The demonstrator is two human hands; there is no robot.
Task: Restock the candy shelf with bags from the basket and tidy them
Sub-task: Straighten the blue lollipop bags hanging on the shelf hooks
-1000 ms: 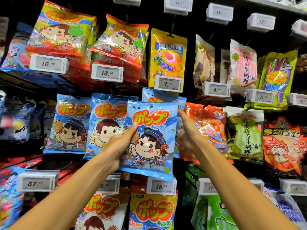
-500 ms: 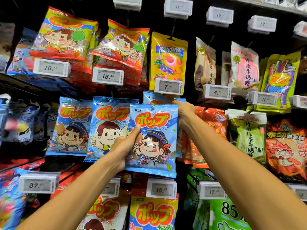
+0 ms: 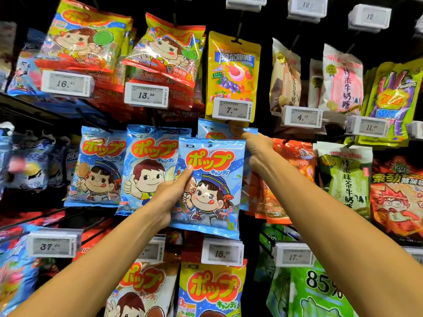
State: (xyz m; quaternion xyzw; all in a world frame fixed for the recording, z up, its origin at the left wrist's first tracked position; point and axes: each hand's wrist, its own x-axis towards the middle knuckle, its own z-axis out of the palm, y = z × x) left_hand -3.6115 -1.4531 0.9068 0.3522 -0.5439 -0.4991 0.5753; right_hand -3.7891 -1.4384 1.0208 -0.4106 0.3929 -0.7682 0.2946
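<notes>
A blue candy bag (image 3: 211, 188) printed with a girl in a sailor cap is held up in front of the middle row of the candy shelf, the left hand (image 3: 170, 195) gripping its lower left side, thumb on the front of the bag and fingers behind; it overlaps the right edge of a hanging blue bag with a thumbs-up boy (image 3: 148, 170), and directly behind it another matching blue bag (image 3: 211, 131) hangs with only its top strip showing; the right hand (image 3: 256, 149) reaches past the held bag's top right corner to that rear bag, forefinger extended along its upper edge, though whether its grip is closed on anything cannot be told; just right of the hand hangs an orange bag (image 3: 295, 161), partly hidden by the forearm; further left hangs a third blue bag with a sailor child (image 3: 100, 168); above the fingertips a yellow fruit-candy bag (image 3: 232, 74) carries a price tag reading 7.49 (image 3: 232, 110); below the held bag a tag reads 15.60 (image 3: 222, 252), with a yellow bag (image 3: 211, 291) beneath it.
</notes>
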